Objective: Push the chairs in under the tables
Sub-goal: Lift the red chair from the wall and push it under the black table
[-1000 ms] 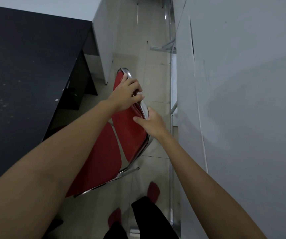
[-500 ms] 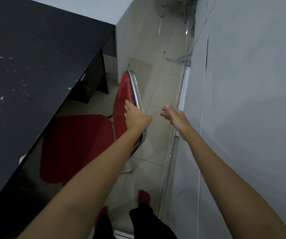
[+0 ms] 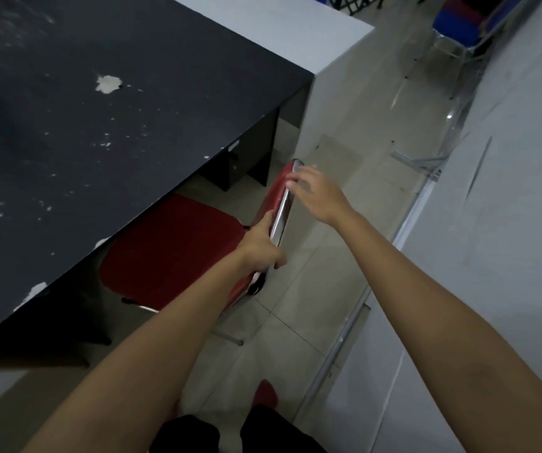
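A red padded chair (image 3: 178, 250) with a chrome frame stands at the long edge of a black table (image 3: 106, 132); part of its seat lies under the tabletop. My left hand (image 3: 261, 246) grips the near end of the chair's backrest rail. My right hand (image 3: 317, 191) hovers at the far top end of the backrest, fingers spread, fingertips at or just off the rim. The chair's legs are mostly hidden by the seat and my left arm.
A light grey table or partition (image 3: 492, 256) runs close along the right, leaving a narrow tiled aisle. A blue chair (image 3: 459, 24) stands at the far end. A white table (image 3: 279, 24) adjoins the black one. My red shoes (image 3: 264, 393) show below.
The chair has slid further toward the table, its seat partly under the top. My right hand, off the backrest half a second ago, has moved back to its far end.
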